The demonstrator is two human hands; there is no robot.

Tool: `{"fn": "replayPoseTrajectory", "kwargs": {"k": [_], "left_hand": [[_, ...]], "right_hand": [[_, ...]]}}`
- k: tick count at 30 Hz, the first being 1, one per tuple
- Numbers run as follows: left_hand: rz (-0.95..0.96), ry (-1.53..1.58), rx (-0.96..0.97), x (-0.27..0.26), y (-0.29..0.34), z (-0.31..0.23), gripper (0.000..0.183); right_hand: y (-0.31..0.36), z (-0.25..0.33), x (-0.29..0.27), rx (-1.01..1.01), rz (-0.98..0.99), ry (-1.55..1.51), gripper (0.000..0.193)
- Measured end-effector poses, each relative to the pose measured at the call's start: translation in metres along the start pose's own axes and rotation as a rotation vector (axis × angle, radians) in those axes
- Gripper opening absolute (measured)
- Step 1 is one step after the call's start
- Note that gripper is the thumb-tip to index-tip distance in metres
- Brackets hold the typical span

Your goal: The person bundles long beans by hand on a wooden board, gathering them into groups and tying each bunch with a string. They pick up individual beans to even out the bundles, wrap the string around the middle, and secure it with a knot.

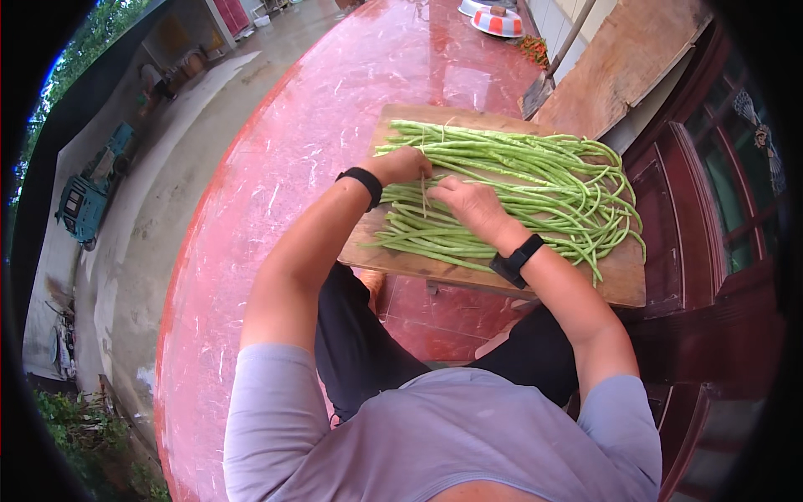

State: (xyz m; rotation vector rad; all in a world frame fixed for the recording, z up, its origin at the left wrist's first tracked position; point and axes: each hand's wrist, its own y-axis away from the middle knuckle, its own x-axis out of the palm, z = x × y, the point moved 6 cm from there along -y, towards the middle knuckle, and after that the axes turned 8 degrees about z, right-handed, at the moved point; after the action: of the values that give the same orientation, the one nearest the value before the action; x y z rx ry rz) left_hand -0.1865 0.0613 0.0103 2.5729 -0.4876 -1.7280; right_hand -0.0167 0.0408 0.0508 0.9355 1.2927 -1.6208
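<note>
Long green yardlong beans lie in two bundles on a wooden board (pixel 623 289). Around the left part of the far bundle (pixel 502 142) runs a thin pale tie. My left hand (pixel 407 165) is closed, its fingers pinching a thin straw-coloured strip (pixel 424 194) that hangs over the near bundle (pixel 435 236). Just to the right, my right hand (pixel 473 205) is closed too, thumb and fingertips pinched at the same strip above the beans. Exactly how the strip passes under the near bundle is hidden.
A dark red door (pixel 669 217) stands close on the right, with a leaning plywood sheet (pixel 623 63) and a shovel (pixel 537 96) beyond the board. Farther off are a red-and-white lidded basin (pixel 498 22) and, at left, a teal vehicle (pixel 84 201).
</note>
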Motion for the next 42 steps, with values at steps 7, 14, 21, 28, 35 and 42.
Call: {"fn": "replayPoseTrajectory", "kwargs": {"k": [7,14,21,28,35,42], "left_hand": [[0.053,0.027,0.024,-0.005,0.004,-0.001,0.02],[-0.105,0.089,0.033,-0.002,0.005,-0.002,0.013],[-0.19,0.109,0.012,-0.004,0.014,-0.004,0.013],[-0.208,-0.103,0.018,-0.009,0.019,-0.01,0.017],[-0.251,-0.315,-0.152,-0.007,0.021,-0.009,0.023],[-0.22,-0.351,-0.224,-0.007,0.016,-0.01,0.023]], "right_hand": [[-0.014,0.017,-0.01,-0.101,-0.059,0.137,0.017],[-0.009,0.015,0.008,-0.213,0.024,0.161,0.004],[-0.003,0.006,0.005,-0.055,0.02,-0.09,0.008],[0.002,0.006,-0.004,0.06,-0.025,-0.232,0.008],[0.01,0.034,-0.009,-0.031,-0.071,-0.109,0.005],[0.024,0.027,-0.014,0.033,-0.108,-0.22,0.01]]}}
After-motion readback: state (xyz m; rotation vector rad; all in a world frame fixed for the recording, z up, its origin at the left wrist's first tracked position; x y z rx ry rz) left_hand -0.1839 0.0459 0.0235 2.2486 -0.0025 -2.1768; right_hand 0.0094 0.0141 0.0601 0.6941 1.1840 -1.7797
